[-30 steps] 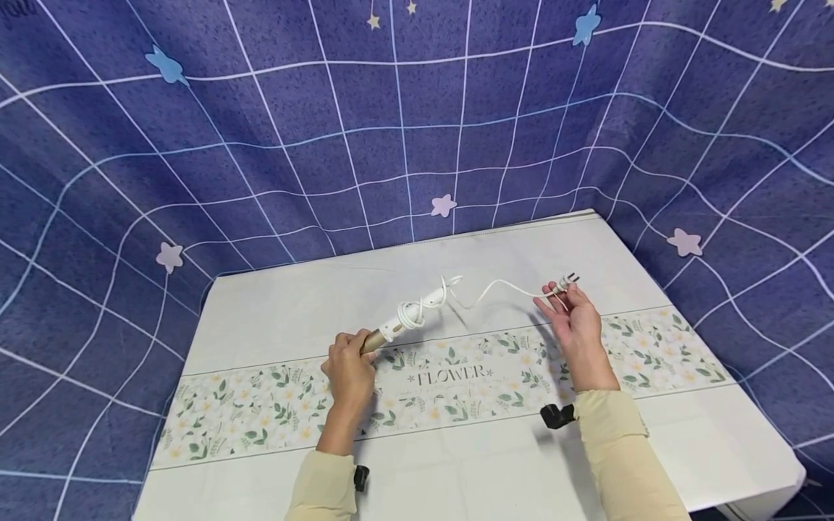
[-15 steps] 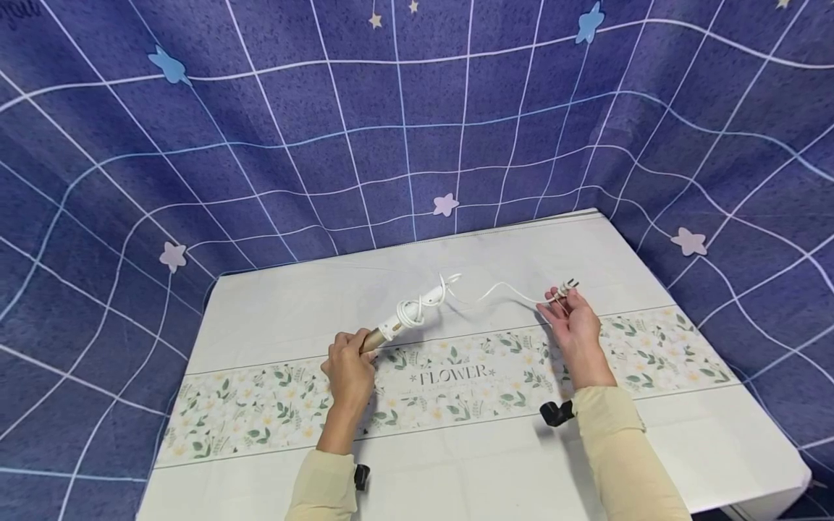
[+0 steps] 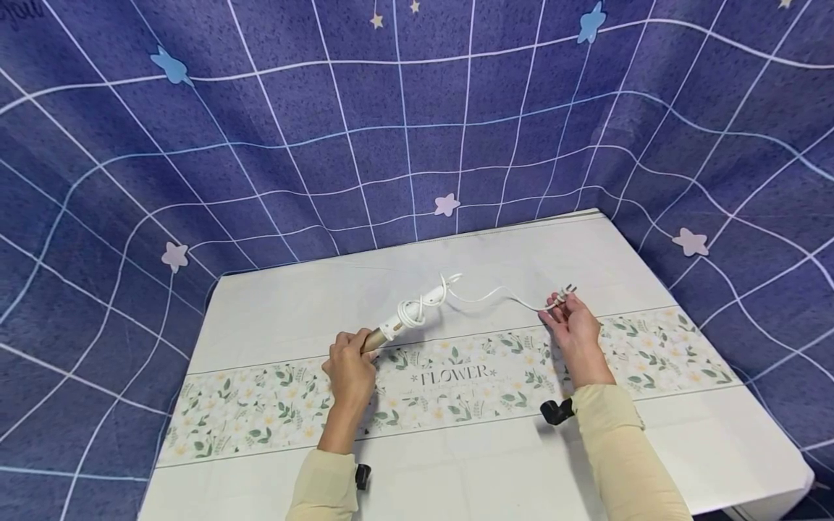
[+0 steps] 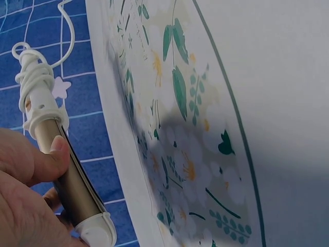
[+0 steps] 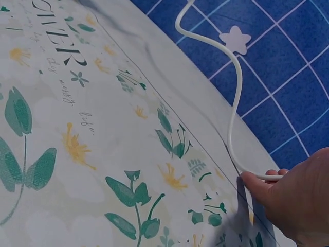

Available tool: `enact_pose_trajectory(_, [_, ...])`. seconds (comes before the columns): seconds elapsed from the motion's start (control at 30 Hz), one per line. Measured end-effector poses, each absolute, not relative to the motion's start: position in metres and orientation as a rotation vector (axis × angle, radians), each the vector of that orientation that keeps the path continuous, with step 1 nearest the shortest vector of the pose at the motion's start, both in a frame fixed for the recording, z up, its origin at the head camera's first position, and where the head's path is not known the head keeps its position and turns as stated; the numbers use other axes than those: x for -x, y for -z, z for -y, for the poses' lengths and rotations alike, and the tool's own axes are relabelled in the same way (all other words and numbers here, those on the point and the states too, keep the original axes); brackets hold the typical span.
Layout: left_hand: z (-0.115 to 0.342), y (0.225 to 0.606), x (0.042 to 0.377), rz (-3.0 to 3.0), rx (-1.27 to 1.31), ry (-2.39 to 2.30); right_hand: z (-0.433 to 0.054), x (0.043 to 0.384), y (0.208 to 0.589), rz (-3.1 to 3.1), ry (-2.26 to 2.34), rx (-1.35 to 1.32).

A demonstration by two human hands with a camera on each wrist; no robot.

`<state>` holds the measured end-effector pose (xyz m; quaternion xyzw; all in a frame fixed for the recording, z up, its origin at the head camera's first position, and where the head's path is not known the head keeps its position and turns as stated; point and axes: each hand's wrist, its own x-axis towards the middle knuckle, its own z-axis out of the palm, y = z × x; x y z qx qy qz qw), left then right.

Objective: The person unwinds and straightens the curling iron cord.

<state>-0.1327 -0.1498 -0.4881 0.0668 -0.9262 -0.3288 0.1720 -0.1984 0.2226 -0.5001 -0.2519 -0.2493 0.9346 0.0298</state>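
My left hand (image 3: 352, 367) grips the gold barrel (image 4: 77, 193) of a curling iron (image 3: 407, 315), thumb along its side. The iron tilts up and away, its white handle (image 4: 38, 98) pointing to the back right. Several turns of white cord (image 3: 410, 314) are wound round that handle. From the handle's end a loose length of cord (image 5: 237, 92) runs right, in a shallow wave, to my right hand (image 3: 576, 329). That hand holds the two-pin plug (image 3: 564, 294) by its cord end, prongs pointing up and right. In the right wrist view the plug is hidden behind the hand.
A white table cover (image 3: 313, 297) with a printed flower band (image 3: 260, 412) and the word FLOWER lies under both hands. A blue curtain (image 3: 430, 152) with white grid lines and stars hangs behind and at the sides. Black wrist cameras (image 3: 556, 412) jut from the sleeves.
My right hand has lowered the plug slightly, and the loose cord now dips more beside it. The left hand and the curling iron stay almost still.
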Motion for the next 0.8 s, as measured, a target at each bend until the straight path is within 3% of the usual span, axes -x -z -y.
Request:
enact_pose_trajectory(0.33, [0.149,0.488,0.133,2.642,-0.195,0.947,-0.228,0.201,0.504,0.769,-2.883,0.777])
enact_pose_trajectory(0.8, [0.149,0.488,0.134,2.639,-0.213,0.933,-0.228,0.209,0.494,1.149,-2.543,0.863])
